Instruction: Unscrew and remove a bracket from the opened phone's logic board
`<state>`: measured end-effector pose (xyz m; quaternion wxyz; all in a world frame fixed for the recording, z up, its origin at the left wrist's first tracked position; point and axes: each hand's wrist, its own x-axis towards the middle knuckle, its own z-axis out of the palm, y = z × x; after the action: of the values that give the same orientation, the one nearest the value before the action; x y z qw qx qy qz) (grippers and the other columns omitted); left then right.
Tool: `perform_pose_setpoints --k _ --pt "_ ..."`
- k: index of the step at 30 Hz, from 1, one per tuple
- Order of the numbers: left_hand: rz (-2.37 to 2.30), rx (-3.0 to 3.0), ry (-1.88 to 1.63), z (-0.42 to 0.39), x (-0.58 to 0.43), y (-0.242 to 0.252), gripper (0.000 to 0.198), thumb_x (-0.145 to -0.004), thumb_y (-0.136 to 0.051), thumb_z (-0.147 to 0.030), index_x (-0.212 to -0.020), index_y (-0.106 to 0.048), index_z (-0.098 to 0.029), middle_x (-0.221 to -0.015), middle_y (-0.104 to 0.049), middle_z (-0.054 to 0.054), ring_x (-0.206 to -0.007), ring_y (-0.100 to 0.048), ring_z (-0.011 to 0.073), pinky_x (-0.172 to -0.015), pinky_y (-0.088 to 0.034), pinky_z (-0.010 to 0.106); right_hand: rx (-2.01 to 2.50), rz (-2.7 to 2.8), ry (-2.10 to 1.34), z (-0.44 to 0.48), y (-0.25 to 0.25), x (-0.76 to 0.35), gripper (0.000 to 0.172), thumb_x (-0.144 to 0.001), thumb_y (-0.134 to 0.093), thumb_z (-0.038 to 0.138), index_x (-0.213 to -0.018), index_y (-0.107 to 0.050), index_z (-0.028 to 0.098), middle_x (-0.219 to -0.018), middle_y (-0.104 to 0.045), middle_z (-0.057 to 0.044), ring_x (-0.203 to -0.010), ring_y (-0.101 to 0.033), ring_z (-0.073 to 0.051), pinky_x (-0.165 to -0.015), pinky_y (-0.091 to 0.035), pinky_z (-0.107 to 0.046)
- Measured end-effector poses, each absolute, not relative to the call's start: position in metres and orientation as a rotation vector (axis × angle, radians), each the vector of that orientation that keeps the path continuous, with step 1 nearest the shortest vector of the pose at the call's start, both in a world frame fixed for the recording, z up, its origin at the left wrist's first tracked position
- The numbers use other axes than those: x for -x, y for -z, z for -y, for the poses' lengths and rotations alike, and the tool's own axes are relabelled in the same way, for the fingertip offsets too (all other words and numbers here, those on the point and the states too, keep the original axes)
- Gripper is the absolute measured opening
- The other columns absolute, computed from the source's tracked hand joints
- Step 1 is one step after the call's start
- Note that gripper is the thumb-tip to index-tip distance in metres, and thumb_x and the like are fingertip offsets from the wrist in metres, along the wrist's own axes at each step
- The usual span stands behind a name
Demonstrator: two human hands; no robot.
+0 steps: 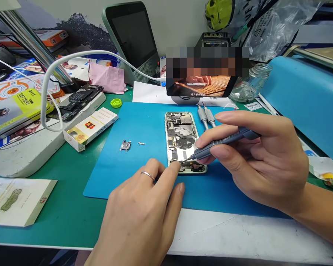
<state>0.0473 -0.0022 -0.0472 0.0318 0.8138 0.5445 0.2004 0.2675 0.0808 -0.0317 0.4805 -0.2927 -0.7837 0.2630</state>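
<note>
An opened phone point(184, 136), its inner parts bare, lies on a blue mat point(144, 122). My left hand point(144, 203), with a ring on one finger, is bent at the phone's lower left corner. Its index fingertip presses there, and its thumb sits just below the bottom edge. In my right hand point(266, 159) is a dark, slim screwdriver point(219, 145), gripped between thumb and fingers. The driver's tip meets the lower part of the phone near my left fingertip; the exact spot is too small to make out.
Left on the mat lie a small circuit board point(125, 145) and a tiny metal part point(141, 143). Two grey-handled screwdrivers point(207, 114) lie beyond the phone. A propped phone playing video point(202, 87), a glass jar point(251, 83) and a white cable point(46, 88) stand around.
</note>
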Motion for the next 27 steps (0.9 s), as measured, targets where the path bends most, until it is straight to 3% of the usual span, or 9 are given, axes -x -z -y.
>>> perform_pose_setpoints --k 14,27 --pt "-1.685 -2.527 -0.64 0.0008 -0.0485 0.0479 0.028 -0.111 -0.049 -0.029 -0.138 -0.058 -0.029 -0.103 -0.066 -0.002 -0.074 -0.07 0.0172 -0.055 -0.049 0.033 0.672 1.931 -0.689 -0.0817 0.0335 -0.2657 0.046 -0.104 -0.068 0.012 -0.142 -0.064 0.038 -0.104 -0.074 0.001 -0.086 -0.078 -0.012 -0.07 -0.071 -0.019" --pt "-1.616 -2.585 -0.644 0.0008 -0.0457 0.0518 0.03 -0.111 -0.049 -0.03 -0.139 -0.059 -0.027 -0.103 -0.067 -0.001 -0.072 -0.071 0.0147 -0.052 -0.052 0.029 0.696 1.922 -0.738 -0.0813 0.0335 -0.2674 0.044 -0.105 -0.067 0.013 -0.141 -0.063 0.039 -0.106 -0.074 0.001 -0.087 -0.079 -0.015 -0.069 -0.074 -0.024"
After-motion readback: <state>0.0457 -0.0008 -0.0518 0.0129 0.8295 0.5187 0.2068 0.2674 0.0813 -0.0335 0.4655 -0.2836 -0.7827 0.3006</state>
